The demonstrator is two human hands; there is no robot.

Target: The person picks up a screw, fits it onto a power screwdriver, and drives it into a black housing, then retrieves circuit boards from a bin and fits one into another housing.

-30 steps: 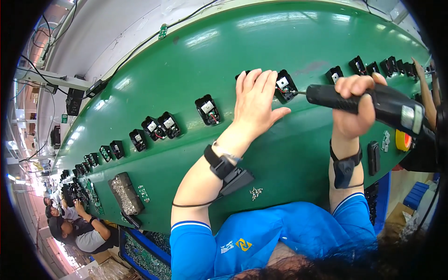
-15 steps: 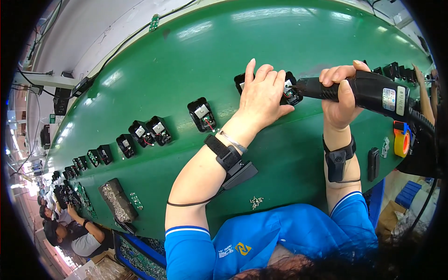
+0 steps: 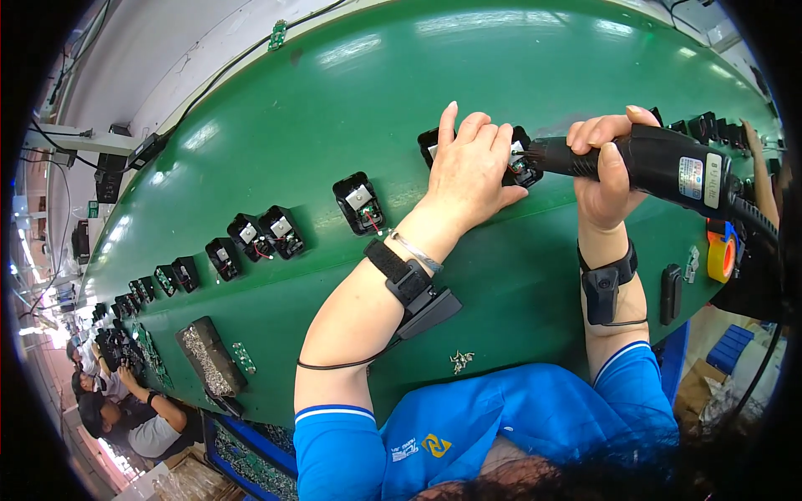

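My right hand (image 3: 610,167) is wrapped around a thick black electric screwdriver (image 3: 668,167) lying almost level, its tip pointing left. The tip reaches into an open black plastic housing (image 3: 526,171) with a white part and wires inside. Across that housing lies my left hand (image 3: 472,167), its fingers over the upper part and its thumb along the near edge. Another black housing (image 3: 428,144) shows partly from behind my left fingers. Whether a screw sits at the tip is too small to tell.
More open housings (image 3: 357,203) line the green work surface (image 3: 401,92) to the left. Nearer me are loose screws (image 3: 461,361), a dark box of small metal parts (image 3: 209,357) and a circuit board (image 3: 244,357). Orange tape (image 3: 721,255) lies right. Co-workers (image 3: 117,413) sit far left.
The screwdriver has shifted very slightly left. Housings in the row on the left appear a touch further left. Both hands keep nearly the same grip and place.
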